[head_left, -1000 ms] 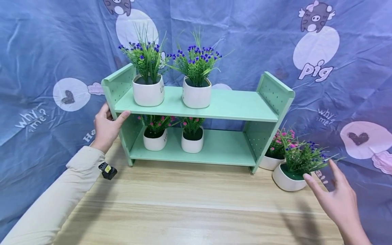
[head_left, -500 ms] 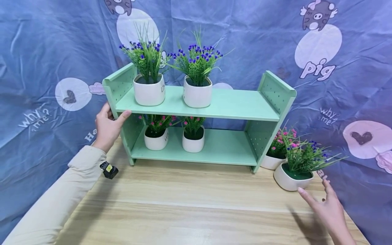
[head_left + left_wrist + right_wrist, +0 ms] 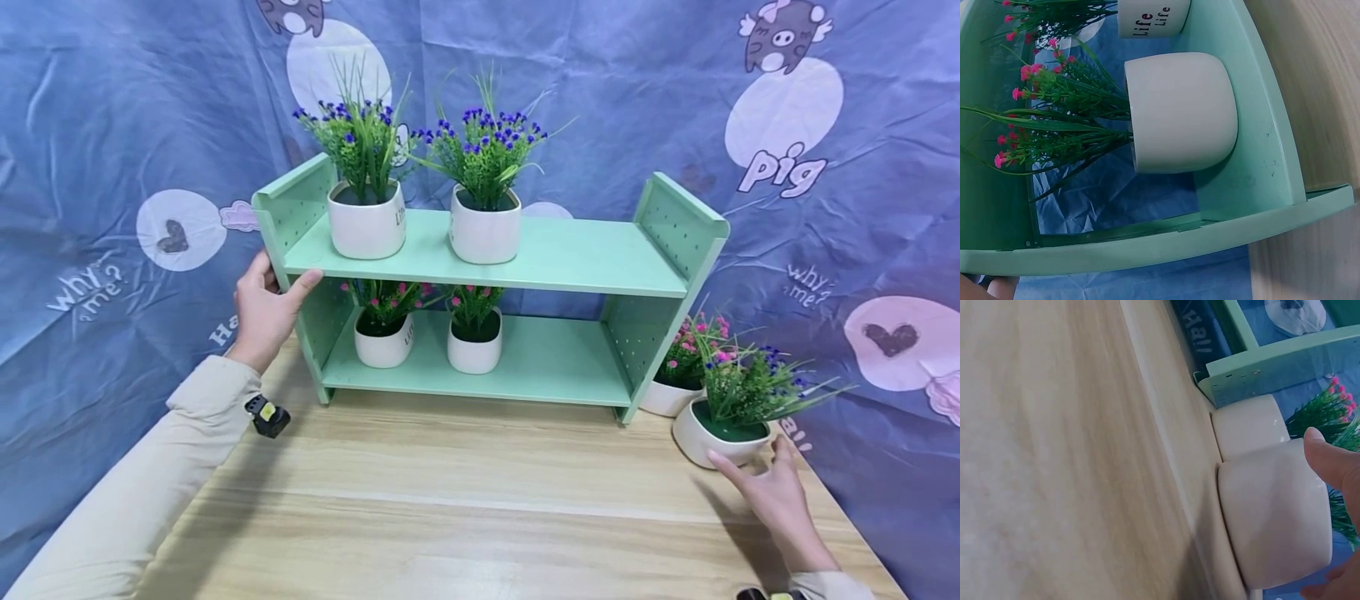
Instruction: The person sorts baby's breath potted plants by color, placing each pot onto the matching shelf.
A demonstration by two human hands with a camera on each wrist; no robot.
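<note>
My left hand grips the left side panel of a mint-green two-tier shelf, thumb at the front edge and fingers behind. At the table's right, my right hand reaches a white flower pot with purple flowers; thumb and fingers spread around its near side. In the right wrist view the thumb lies over that pot's rim area; firm contact cannot be told. A pink-flowered pot stands right behind it, close to the shelf's right panel.
Two purple-flowered pots stand on the upper tier's left half. Below them are two pink-flowered pots. The shelf stands on a wood-grain table before a blue printed cloth.
My right hand has moved in, left and forward, from beside the purple flowers to the front pot's near side. The left hand keeps its hold on the shelf.
</note>
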